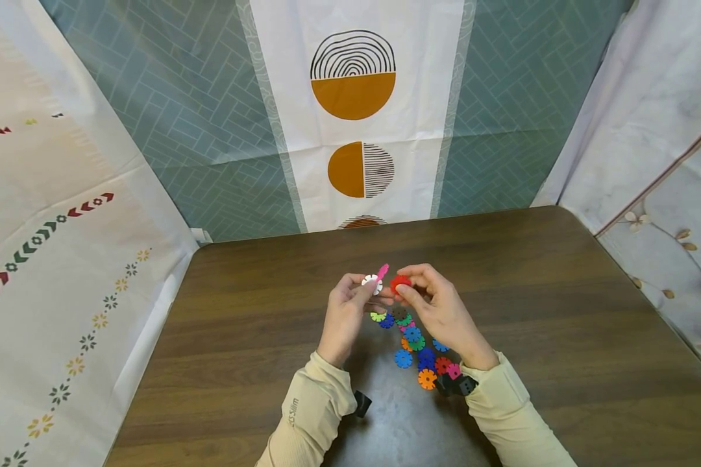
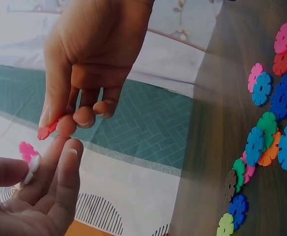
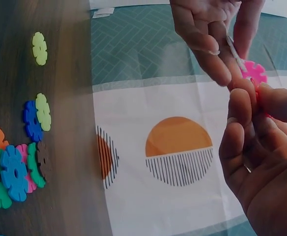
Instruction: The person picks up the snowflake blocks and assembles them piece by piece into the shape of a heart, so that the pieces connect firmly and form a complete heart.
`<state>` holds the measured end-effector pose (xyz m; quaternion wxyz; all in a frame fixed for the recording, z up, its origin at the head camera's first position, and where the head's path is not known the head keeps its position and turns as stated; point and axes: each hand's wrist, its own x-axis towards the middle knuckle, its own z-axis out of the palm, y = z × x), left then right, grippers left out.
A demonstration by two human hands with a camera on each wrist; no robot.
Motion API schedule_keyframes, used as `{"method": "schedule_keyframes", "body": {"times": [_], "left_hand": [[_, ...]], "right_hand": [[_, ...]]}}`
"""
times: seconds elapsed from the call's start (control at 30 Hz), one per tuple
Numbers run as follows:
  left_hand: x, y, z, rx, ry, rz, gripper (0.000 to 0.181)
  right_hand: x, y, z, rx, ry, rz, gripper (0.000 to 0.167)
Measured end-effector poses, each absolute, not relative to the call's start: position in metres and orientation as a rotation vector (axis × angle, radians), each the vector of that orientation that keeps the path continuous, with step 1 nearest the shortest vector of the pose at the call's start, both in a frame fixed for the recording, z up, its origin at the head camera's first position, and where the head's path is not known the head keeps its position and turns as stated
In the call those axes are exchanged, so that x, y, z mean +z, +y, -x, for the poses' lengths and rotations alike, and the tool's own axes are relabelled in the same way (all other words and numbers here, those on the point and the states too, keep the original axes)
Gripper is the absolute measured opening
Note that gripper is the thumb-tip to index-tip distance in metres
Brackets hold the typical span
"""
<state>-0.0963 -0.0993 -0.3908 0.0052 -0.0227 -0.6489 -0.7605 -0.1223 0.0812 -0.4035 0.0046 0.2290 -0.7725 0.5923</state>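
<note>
In the head view my left hand (image 1: 346,310) pinches a white notched disc (image 1: 372,284) between thumb and fingers. A pink notched disc (image 1: 382,272) is joined to the white one and stands at an angle to it, as the left wrist view also shows. My right hand (image 1: 441,311) pinches a red notched disc (image 1: 400,283) by thumb and fingertips, just right of the white one. The two hands meet above the table, fingertips close together; the red disc looks apart from the pink and white pair.
Beneath the hands, several flower-shaped discs lie loosely piled on the brown wooden table (image 1: 257,337), among them a blue disc (image 1: 404,359), an orange disc (image 1: 427,379) and a yellow-green disc (image 3: 40,48). A patterned curtain (image 1: 210,117) hangs behind the table's far edge.
</note>
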Motion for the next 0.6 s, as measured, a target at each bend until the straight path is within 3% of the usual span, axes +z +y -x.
{"method": "schedule_keyframes", "body": {"times": [0.6], "left_hand": [[-0.3902,-0.0974,0.096,-2.323,-1.984,-0.045,0.019]], "right_hand": [[-0.4034,0.0757,0.1183,1.746,-2.45,-0.685,0.009]]}}
